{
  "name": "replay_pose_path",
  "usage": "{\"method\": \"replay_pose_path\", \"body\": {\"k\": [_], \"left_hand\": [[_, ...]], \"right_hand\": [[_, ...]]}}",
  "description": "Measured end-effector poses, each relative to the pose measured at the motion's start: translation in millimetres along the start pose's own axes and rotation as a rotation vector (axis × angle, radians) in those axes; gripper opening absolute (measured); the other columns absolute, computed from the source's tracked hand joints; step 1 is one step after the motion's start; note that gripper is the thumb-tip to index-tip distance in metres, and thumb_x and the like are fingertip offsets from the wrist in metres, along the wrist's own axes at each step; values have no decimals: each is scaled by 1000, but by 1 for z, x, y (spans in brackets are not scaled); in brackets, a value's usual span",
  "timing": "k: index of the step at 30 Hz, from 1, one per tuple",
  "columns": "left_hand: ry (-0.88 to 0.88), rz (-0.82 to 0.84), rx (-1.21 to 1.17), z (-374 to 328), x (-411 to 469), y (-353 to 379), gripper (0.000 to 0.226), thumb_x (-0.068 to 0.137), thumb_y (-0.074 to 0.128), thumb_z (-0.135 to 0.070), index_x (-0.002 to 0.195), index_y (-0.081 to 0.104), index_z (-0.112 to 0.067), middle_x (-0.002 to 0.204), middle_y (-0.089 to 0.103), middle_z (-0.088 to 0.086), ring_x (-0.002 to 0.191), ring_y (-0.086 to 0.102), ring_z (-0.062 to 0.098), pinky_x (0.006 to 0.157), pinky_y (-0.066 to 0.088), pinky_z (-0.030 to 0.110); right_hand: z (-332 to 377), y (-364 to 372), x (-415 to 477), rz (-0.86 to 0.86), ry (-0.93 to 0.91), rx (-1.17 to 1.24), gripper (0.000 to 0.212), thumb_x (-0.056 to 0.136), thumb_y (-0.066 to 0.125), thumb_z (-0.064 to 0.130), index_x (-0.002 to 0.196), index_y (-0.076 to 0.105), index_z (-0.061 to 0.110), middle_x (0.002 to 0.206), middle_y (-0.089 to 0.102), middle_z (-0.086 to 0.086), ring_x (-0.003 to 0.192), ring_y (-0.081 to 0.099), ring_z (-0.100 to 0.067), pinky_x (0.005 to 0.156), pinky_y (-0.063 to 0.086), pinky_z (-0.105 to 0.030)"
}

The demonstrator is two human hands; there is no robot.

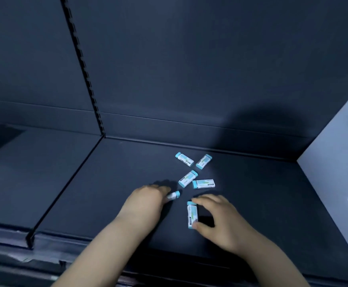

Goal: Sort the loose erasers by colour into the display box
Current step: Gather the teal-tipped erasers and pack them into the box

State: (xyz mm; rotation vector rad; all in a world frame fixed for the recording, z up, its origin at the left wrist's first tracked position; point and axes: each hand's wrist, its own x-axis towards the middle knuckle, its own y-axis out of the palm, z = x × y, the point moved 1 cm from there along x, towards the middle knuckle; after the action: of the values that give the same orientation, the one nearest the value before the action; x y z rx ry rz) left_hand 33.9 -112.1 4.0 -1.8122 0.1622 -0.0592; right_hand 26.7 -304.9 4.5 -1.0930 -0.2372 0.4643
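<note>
Several small erasers with blue ends and white printed sleeves lie loose on a dark shelf (262, 204). Two erasers (184, 159) (203, 161) sit at the back, two more (188, 178) (203, 183) in the middle. My left hand (146, 201) is closed around one eraser (174, 195), whose blue end sticks out to the right. My right hand (216, 220) pinches another eraser (192, 214) lengthwise, index finger on its far blue end and thumb on its near end. The white display box (330, 172) stands at the right edge, its inside mostly out of view.
The dark back wall rises behind the shelf, with a slotted upright (82, 65) at the left. A seam (65, 183) divides this shelf from the neighbouring one on the left. The shelf's front edge (106, 243) runs below my forearms.
</note>
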Motion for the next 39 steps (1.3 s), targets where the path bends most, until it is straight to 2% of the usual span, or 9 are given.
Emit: {"method": "replay_pose_path", "body": {"k": [5, 8, 14, 17, 20, 25, 31, 35, 39], "left_hand": [[-89, 83, -126, 6, 3, -6, 24, 95, 42, -24, 114, 56, -23, 112, 60, 2, 100, 58, 25, 86, 49, 34], [-72, 94, -105, 10, 6, -7, 18, 95, 40, -31, 99, 56, -22, 102, 59, 0, 92, 58, 24, 81, 51, 36], [-26, 124, -127, 22, 10, -11, 27, 90, 46, -31, 116, 55, -36, 111, 63, 0, 101, 59, 24, 85, 50, 36], [34, 97, -151, 32, 13, -11, 38, 93, 48, -26, 130, 49, -36, 121, 57, -2, 111, 54, 20, 93, 45, 32], [206, 149, -190, 38, 18, -10, 51, 90, 58, -31, 138, 41, -34, 133, 44, -8, 125, 42, 15, 105, 34, 26], [290, 300, 30, 38, 30, -6, 82, 79, 68, -44, 147, 22, -34, 151, 21, -12, 139, 17, 11, 114, 11, 23], [308, 294, -91, 42, 36, -11, 74, 72, 76, -42, 137, 41, -36, 128, 38, -15, 122, 32, 7, 103, 22, 14], [299, 251, -235, 44, 37, -12, 63, 68, 81, -37, 124, 52, -37, 103, 46, -25, 97, 43, -4, 86, 29, 4], [274, 230, -322, 39, 32, -14, 60, 67, 82, -32, 118, 52, -40, 102, 50, -21, 95, 46, -5, 87, 36, 9]], "right_hand": [[7, 1, 10, 65, -17, -124, 73, 78, 60, 48, 142, 28, 32, 141, 32, 15, 131, 24, -9, 107, 22, -29], [11, 2, 17, 86, -22, -187, 74, 76, 63, 50, 141, 32, 32, 134, 34, 11, 127, 25, -12, 106, 23, -27], [21, 7, 33, -83, -13, 278, 58, 73, 72, 32, 126, 50, 26, 120, 44, 17, 109, 44, 5, 94, 33, -10], [19, 10, 30, -81, 42, 335, 52, 75, 69, 29, 123, 49, 31, 118, 50, 17, 107, 49, 7, 87, 35, -5], [14, 8, 21, -109, 47, 107, 54, 77, 62, 44, 127, 42, 37, 126, 47, 22, 119, 37, 6, 100, 28, -19], [8, 1, 11, -100, 80, -130, 69, 78, 54, 56, 139, 28, 37, 139, 39, 19, 130, 24, -3, 97, 17, -23], [8, 3, 18, -24, 122, -134, 74, 74, 59, 59, 138, 32, 32, 138, 33, 13, 129, 24, -12, 104, 20, -30], [7, 4, 27, -19, 127, -63, 67, 71, 65, 55, 130, 41, 32, 132, 38, 10, 125, 27, -13, 102, 23, -28], [7, 5, 31, -23, 91, -9, 63, 70, 66, 55, 126, 44, 35, 126, 41, 11, 122, 29, -11, 101, 24, -26]]}}
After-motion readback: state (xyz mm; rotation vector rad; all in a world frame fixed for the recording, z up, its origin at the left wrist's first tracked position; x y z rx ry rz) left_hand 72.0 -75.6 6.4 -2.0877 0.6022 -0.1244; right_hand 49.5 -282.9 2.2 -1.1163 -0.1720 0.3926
